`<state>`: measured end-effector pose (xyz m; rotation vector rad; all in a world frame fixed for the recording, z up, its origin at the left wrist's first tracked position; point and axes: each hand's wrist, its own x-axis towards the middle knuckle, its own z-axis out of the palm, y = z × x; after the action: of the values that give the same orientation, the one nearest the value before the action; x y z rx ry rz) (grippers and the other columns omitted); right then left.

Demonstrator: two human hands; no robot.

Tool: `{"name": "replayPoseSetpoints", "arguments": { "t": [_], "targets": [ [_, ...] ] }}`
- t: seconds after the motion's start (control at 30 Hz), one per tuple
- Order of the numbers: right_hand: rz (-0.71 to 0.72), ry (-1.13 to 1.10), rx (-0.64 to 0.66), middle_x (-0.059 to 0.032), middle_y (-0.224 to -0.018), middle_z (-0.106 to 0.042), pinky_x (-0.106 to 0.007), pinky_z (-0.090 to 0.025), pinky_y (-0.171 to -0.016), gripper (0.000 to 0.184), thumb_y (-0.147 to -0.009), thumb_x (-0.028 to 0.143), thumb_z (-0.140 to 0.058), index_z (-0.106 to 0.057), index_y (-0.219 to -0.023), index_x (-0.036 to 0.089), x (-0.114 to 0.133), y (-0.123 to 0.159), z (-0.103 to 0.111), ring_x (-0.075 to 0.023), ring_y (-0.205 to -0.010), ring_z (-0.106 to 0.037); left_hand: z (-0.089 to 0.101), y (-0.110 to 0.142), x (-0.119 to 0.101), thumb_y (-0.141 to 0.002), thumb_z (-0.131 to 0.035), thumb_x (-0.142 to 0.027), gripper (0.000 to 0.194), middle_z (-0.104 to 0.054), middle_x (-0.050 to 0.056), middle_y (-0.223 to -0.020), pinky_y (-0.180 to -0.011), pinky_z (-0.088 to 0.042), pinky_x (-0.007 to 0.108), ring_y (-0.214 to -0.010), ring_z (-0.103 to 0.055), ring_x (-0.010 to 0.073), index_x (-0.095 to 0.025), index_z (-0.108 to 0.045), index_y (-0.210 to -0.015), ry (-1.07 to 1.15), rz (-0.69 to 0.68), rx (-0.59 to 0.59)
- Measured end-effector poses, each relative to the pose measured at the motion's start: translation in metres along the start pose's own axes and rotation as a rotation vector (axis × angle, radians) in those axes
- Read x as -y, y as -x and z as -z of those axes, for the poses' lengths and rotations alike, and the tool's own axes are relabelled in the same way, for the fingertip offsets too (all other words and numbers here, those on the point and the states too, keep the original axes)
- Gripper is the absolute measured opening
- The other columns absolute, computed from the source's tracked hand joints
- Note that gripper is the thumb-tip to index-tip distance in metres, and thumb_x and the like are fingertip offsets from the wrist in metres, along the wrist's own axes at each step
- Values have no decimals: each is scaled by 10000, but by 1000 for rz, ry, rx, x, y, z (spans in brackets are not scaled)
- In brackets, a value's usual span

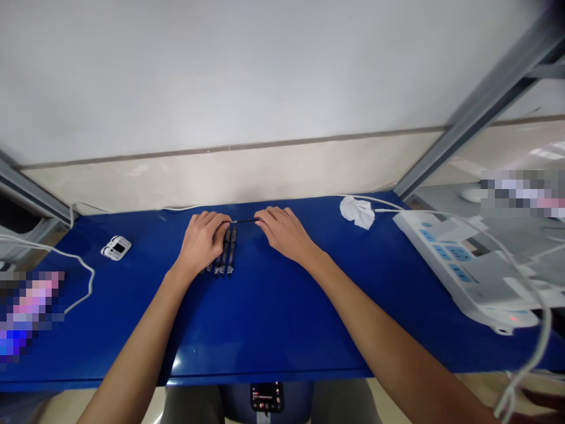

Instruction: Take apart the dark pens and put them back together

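Note:
Between my two hands, close to the back edge of the blue table (pixel 273 306), a thin black rod that looks like a pen refill (pixel 245 221) is stretched level. My left hand (pixel 204 238) pinches its left end, where a paler tip shows. The right end sits in the closed fingers of my right hand (pixel 282 231). Several dark pens (pixel 231 250) lie side by side just under and right of my left hand, pointing toward me. That hand hides part of the row.
A small white device with a dark screen (pixel 117 248) lies on the left. Crumpled white tissue (pixel 358 212) rests at the back right, near a white power strip (pixel 454 259) with cables. A phone (pixel 267 397) is below the table's front edge. A pale wall (pixel 247 171) borders the back.

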<state>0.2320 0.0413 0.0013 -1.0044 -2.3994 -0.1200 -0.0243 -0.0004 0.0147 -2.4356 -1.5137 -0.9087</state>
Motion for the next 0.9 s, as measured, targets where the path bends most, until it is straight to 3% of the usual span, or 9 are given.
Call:
{"name": "replayPoseSetpoints", "arguments": {
  "t": [0.2, 0.63, 0.9],
  "targets": [
    [18, 10, 12, -136, -1168, -700, -396, -383, -913, 293, -1151, 295, -339, -604, -1232, 200, 3, 0, 1, -277, -1039, -628, -3, 0, -1, -1076, -517, -340, 203, -783, 48, -1063, -900, -435, 434, -966, -675, 248, -252, -699, -1093, 6, -5, 0],
    [-11, -52, -33, -147, -1234, -716, -411, -397, -919, 261, -1143, 311, -367, -579, -1245, 198, -3, 0, -3, -293, -1094, -645, 0, -1, 0, -1086, -493, -330, 220, -779, 53, -1048, -887, -423, 434, -987, -670, 257, -251, -698, -1065, -24, 10, -20],
    [-25, -92, -58, -146, -1164, -731, -410, -390, -882, 202, -1132, 311, -391, -553, -1171, 196, -5, 0, -5, -289, -1021, -653, 1, -1, 0, -1083, -492, -321, 220, -779, 55, -1051, -884, -423, 440, -987, -669, 261, -251, -700, -1071, -17, 18, -25]
  ]
}}
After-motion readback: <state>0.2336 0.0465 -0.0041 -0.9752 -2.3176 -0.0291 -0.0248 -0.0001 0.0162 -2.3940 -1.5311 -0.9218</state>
